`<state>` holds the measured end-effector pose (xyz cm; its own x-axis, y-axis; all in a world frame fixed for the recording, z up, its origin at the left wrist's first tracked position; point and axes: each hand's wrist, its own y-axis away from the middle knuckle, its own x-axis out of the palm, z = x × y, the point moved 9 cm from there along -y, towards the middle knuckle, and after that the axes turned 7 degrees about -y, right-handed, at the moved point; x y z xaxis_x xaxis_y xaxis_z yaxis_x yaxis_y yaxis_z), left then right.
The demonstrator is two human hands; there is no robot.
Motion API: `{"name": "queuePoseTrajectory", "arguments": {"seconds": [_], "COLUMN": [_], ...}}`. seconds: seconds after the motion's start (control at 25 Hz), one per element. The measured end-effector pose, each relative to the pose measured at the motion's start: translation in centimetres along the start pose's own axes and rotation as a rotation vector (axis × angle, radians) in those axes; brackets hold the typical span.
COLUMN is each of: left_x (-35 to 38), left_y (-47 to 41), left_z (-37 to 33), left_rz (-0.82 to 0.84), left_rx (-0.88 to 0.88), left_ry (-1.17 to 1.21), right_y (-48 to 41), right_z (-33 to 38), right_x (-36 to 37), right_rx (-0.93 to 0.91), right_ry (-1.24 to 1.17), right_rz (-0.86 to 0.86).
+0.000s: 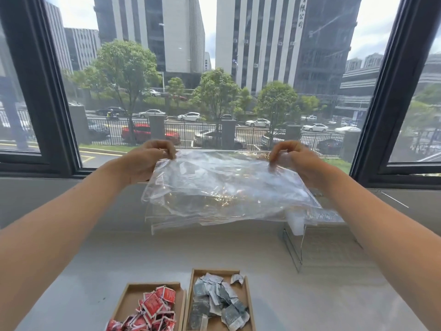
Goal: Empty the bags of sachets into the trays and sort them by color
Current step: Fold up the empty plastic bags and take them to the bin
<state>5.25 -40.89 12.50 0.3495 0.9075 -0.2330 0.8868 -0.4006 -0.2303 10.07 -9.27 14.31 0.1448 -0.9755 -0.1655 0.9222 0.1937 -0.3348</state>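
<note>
- Our left hand pinches the clear plastic bag at its 10 o'clock corner, thumb and fingertips curled tight on the top edge.
- Our right hand pinches the same edge at the bag's 2 o'clock corner, fingers curled in the same way.
- The bag hangs stretched between our two hands, raised above the counter at mid-view. Its crumpled, see-through body sags toward 6 o'clock.
- Just under the bag, toward 7 o'clock, we see the layered edges of more clear plastic. We cannot tell what they lie on.
- A wire rack stands on the counter at 4 o'clock from the bag.
- At 6 o'clock in the view two shallow brown trays sit side by side on the counter, nearly touching.
- The left tray holds a heap of red sachets.
- The right tray holds grey sachets, loosely piled, with one lying at the tray's 1 o'clock corner.
- A window fills the view from 9 through 12 to 3 o'clock, with a street, cars and tall buildings beyond it.
</note>
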Motion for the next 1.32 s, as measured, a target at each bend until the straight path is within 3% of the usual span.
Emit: {"name": "queuePoseTrajectory", "arguments": {"seconds": [0.2, 0.36, 0.44, 0.52, 0.64, 0.8, 0.88, 0.96, 1.04, 1.16, 1.32], "left_x": [0.7, 0.9, -0.3, -0.1, 4.9, 7.6, 8.1, 8.0, 7.3, 5.7, 5.1], "left_y": [-0.1, 1.2, 0.7, 0.1, -0.2, -1.0, -0.9, -0.9, -0.9, -0.8, -0.7], "left_z": [-0.8, -0.3, -1.1, -4.0, -7.7, -7.3, -7.0, -6.7, -6.3, -5.7, -4.4], "left_rz": [0.027, 0.243, 0.207, 0.093, 0.212, 0.355, 0.387, 0.361, 0.280, 0.123, -0.032], "left_rx": [-0.014, -0.160, -0.146, -0.020, 0.116, 0.024, 0.013, 0.013, 0.023, 0.041, 0.068], "left_ry": [-0.084, -0.075, -0.260, -0.520, -0.727, -0.842, -0.726, -0.601, -0.491, -0.290, -0.149], "right_y": [-0.4, -0.7, -0.9, -0.9, -0.9, -0.7, -0.5, -0.5, -0.3, 0.6, 1.1], "right_z": [1.5, 3.2, 4.4, 5.9, 7.9, 10.1, 10.0, 9.0, 6.9, 3.6, 1.4], "right_x": [0.9, 1.0, 0.9, 1.6, 3.9, 6.1, 5.8, 5.0, 4.0, 4.5, 5.5], "right_rx": [-0.073, -0.121, -0.140, -0.161, -0.223, -0.353, -0.350, -0.247, -0.096, 0.073, 0.055], "right_ry": [0.119, 0.229, 0.326, 0.411, 0.538, 0.627, 0.477, 0.143, -0.124, -0.340, -0.733], "right_rz": [0.037, 0.070, 0.042, 0.019, 0.048, 0.076, 0.076, 0.067, 0.067, 0.228, 0.272]}}
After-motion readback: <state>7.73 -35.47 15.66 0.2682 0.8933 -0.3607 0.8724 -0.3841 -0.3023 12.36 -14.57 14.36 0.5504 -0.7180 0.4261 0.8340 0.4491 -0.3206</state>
